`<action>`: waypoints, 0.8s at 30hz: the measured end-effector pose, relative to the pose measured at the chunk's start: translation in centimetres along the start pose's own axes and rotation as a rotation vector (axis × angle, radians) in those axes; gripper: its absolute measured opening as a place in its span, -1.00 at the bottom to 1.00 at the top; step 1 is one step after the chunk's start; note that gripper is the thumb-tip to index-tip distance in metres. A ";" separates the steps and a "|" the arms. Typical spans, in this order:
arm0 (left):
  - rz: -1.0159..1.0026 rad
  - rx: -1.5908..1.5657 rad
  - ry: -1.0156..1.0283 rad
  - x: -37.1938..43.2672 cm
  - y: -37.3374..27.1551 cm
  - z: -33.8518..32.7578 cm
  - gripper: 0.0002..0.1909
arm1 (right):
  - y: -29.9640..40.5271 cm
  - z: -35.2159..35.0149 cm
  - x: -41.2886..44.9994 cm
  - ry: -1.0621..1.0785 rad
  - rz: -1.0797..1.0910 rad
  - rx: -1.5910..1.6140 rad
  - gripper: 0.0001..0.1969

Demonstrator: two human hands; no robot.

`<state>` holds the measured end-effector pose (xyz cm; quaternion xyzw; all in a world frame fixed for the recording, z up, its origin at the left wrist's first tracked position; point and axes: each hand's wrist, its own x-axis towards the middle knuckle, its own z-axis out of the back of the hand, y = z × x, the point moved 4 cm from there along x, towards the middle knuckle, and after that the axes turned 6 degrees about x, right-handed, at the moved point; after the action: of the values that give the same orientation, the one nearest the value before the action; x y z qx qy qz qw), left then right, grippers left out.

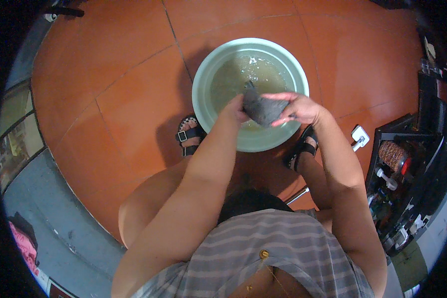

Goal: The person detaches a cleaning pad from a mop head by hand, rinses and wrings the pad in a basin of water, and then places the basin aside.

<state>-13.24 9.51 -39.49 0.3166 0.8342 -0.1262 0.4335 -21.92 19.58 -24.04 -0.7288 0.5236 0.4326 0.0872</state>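
A dark grey item (264, 108), which looks like a bunched piece of wet cloth, is held between my two hands above a pale green plastic basin (202, 87). Cloudy, brownish water (227, 76) with bright glints on its surface fills the bottom of the basin. My left hand (239, 108) grips the item's left side, its fingers mostly hidden behind it. On the right edge, my right hand (300, 108) pinches the item between thumb and fingers. A darker, narrow end of the item points away from me over the water.
The basin stands on red-orange floor tiles (126, 100) between my sandalled feet (189, 136). At right, a black shelf unit (398, 132) holds a jar with a red lid (393, 155) and small items. A white-ended metal rod (359, 137) lies near it. A grey ledge (59, 223) runs along the left.
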 end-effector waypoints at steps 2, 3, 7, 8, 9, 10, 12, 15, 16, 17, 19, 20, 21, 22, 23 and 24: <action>0.016 -0.206 -0.074 1.5 0.9 1.4 -0.65 | 0.7 3.3 -0.1 -0.222 0.069 0.051 -0.31; 0.015 -0.212 -0.078 2.5 1.7 2.6 -0.65 | 0.5 5.1 0.1 -0.431 0.124 0.099 -0.32; -0.047 -0.357 -0.091 2.7 2.3 1.6 -0.67 | -2.7 4.4 3.4 -0.456 0.378 -0.813 -0.44; -0.098 -0.462 0.021 1.8 2.2 0.2 -0.67 | -3.6 1.7 3.5 -0.468 0.424 -1.033 -0.46; -0.094 -0.463 0.019 1.6 2.3 -0.1 -0.67 | -4.5 0.1 3.9 -0.469 0.421 -1.030 -0.46; -0.150 -0.391 -0.089 1.5 2.2 0.1 -0.67 | -5.4 -1.3 4.3 -0.466 0.383 -1.057 -0.49; -0.207 -0.284 -0.233 1.2 1.8 0.3 -0.67 | -6.2 -1.9 5.2 -0.459 0.349 -1.082 -0.52; -0.179 -0.278 -0.190 1.7 1.9 -0.1 -0.68 | -6.3 -0.6 6.7 -0.517 0.416 -0.999 -0.55; -0.165 -0.281 -0.169 1.9 2.0 -0.1 -0.68 | -6.1 -0.5 7.0 -0.577 0.441 -0.994 -0.59; -0.155 -0.287 -0.158 1.9 2.3 -0.1 -0.68 | -5.9 -0.4 7.3 -0.636 0.466 -0.990 -0.61; -0.149 -0.278 -0.155 2.2 2.5 0.1 -0.69 | -5.6 -0.2 8.2 -0.705 0.501 -0.972 -0.66; -0.151 -0.279 -0.159 2.4 2.7 0.2 -0.69 | -5.4 0.2 8.5 -0.775 0.539 -0.956 -0.69; -0.154 -0.275 -0.167 2.7 2.8 0.4 -0.69 | -5.2 0.7 9.3 -0.769 0.536 -0.954 -0.69; -0.159 -0.267 -0.174 2.8 2.9 0.4 -0.69 | -5.2 2.0 10.0 -0.853 0.433 -0.857 -0.72; -0.159 -0.261 -0.183 3.0 2.8 0.4 -0.69 | -5.4 3.1 10.5 -0.932 0.328 -0.759 -0.72; -0.164 -0.259 -0.200 3.0 2.7 0.8 -0.68 | -4.9 3.4 10.6 -1.038 0.333 -0.857 -0.69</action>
<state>-12.28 12.47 -42.20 0.1750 0.8192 -0.0835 0.5397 -18.86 16.36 -35.37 -0.3077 0.3019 0.9016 -0.0369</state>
